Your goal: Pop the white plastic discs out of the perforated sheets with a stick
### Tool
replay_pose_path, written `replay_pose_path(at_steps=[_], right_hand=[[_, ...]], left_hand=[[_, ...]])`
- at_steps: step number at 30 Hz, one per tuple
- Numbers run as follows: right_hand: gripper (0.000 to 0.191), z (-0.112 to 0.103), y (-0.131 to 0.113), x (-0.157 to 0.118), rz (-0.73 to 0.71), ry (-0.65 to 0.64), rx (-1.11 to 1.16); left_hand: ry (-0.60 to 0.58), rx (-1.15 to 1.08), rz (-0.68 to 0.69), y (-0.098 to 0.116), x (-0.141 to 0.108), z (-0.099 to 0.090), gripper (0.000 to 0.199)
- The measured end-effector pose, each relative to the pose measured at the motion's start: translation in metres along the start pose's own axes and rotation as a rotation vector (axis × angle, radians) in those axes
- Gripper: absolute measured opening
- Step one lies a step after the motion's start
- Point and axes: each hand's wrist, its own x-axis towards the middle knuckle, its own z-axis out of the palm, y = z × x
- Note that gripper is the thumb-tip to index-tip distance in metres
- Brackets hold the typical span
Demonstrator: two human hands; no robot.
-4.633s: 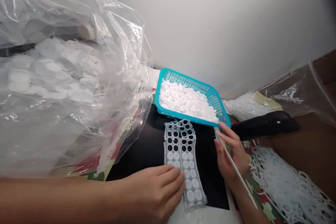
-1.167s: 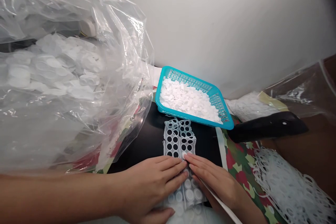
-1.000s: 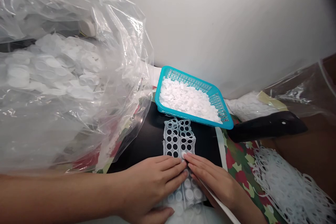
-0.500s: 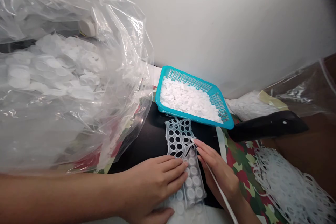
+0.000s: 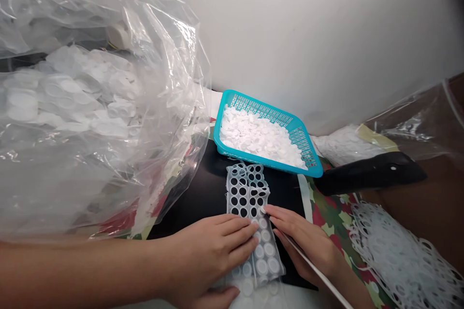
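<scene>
A translucent rubbery sheet (image 5: 268,251) with rows of round discs lies in front of me, partly over another such sheet. Its far part is an emptied lattice (image 5: 238,196) with open round holes. My left hand (image 5: 217,256) lies flat across the sheet, fingers stretched out, pressing it down. At the sheet's right edge, my right hand (image 5: 304,246) is closed in a pinch by a white disc (image 5: 263,210) next to the open holes. A slim white stick (image 5: 319,273) runs from inside this hand toward the lower right; its far tip is hidden by the fingers.
A turquoise basket (image 5: 268,166) of small white pieces stands behind the sheet on a black board (image 5: 192,203). A large clear bag (image 5: 174,82) of translucent discs fills the left. At right lie a black handle-like object (image 5: 369,174) and a pile of lattice scraps (image 5: 402,251).
My right hand has moved slightly down along the sheet's right edge, and the stick now slants lower. The lifted, stretched strip has fallen back flatter, showing more open holes. My left hand stays nearly still.
</scene>
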Motion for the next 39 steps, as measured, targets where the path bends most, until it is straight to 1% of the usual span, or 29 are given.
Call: replay_pose_path(at_steps=[5, 9, 12, 17, 20, 23, 27, 31, 34, 36, 39], right_hand=[[0.03, -0.009, -0.005, 0.005, -0.029, -0.039, 0.013], [0.03, -0.012, -0.006, 0.006, -0.031, -0.058, 0.026], [0.032, -0.009, -0.005, 0.003, -0.035, -0.053, 0.018], [0.041, 0.0, 0.001, -0.004, -0.089, -0.076, -0.059], [0.046, 0.005, 0.003, -0.005, -0.073, -0.094, -0.086], [0.048, 0.01, 0.003, -0.002, -0.038, -0.052, -0.091], [0.047, 0.019, 0.002, -0.001, -0.001, 0.063, -0.089], [0.048, 0.03, 0.001, -0.004, 0.087, 0.186, -0.091], [0.048, 0.031, 0.0, -0.003, 0.105, 0.22, -0.098], [0.047, 0.027, -0.001, 0.0, 0.06, 0.184, -0.093], [0.042, 0.017, 0.0, 0.004, -0.039, 0.061, -0.079]], left_hand=[[-0.016, -0.007, -0.005, 0.001, 0.0, -0.001, 0.06], [-0.03, -0.005, -0.006, 0.001, 0.0, -0.002, 0.059], [-0.04, -0.006, -0.008, 0.0, 0.001, -0.003, 0.06], [-0.11, -0.012, -0.006, 0.0, 0.002, -0.007, 0.062], [-0.135, 0.005, -0.012, 0.001, 0.003, -0.007, 0.062], [-0.108, 0.025, -0.011, 0.001, 0.002, -0.004, 0.062], [-0.049, 0.045, -0.008, 0.001, 0.001, -0.001, 0.06], [-0.029, 0.053, 0.001, 0.001, 0.0, -0.003, 0.059], [-0.013, 0.063, -0.003, 0.001, 0.001, -0.003, 0.059], [-0.009, 0.067, -0.009, 0.002, 0.001, -0.002, 0.058], [-0.005, 0.062, -0.046, 0.003, 0.002, -0.001, 0.058]])
